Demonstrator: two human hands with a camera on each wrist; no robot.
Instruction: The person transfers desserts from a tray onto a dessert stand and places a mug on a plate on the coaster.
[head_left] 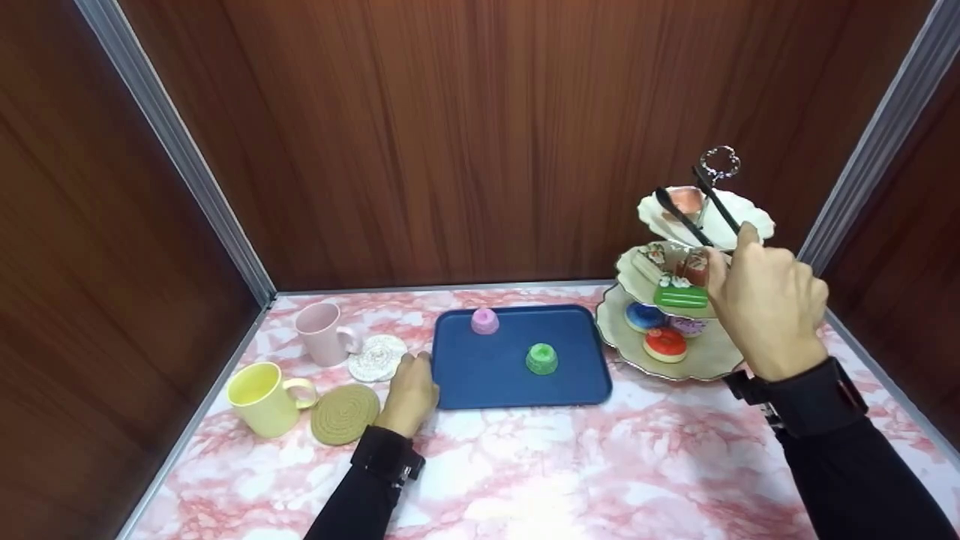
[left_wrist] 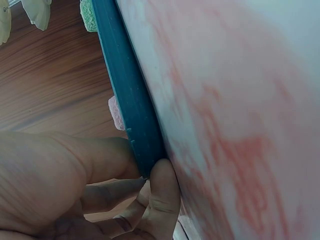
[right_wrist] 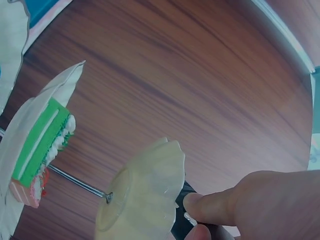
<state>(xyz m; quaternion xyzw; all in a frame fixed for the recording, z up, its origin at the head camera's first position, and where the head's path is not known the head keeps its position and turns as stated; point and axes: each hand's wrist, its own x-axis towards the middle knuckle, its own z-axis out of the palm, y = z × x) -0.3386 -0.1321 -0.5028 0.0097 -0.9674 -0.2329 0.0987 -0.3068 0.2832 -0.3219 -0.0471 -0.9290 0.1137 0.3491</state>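
Observation:
Black tongs (head_left: 683,219) are gripped in my right hand (head_left: 772,300), their two arms spread apart over the top plate (head_left: 754,216) of a three-tier stand. A pinkish-brown cake piece (head_left: 684,199) sits on that plate, near the tong tips. In the right wrist view the thumb (right_wrist: 212,207) presses on the tongs beside the plate's scalloped rim, and the plate hides most of them. My left hand (head_left: 411,394) pinches the left edge of a blue tray (head_left: 480,379) that lies on the table. On the tray are a small pink cake (head_left: 485,321) and a green one (head_left: 541,360).
The middle tier holds a green cake slice (head_left: 681,296) and other pieces; the bottom tier holds a red donut (head_left: 665,345) and a blue donut (head_left: 643,316). Left stand a pink mug (head_left: 321,336), yellow mug (head_left: 262,405), white coaster (head_left: 377,358) and tan coaster (head_left: 345,415). Wooden panels surround the table.

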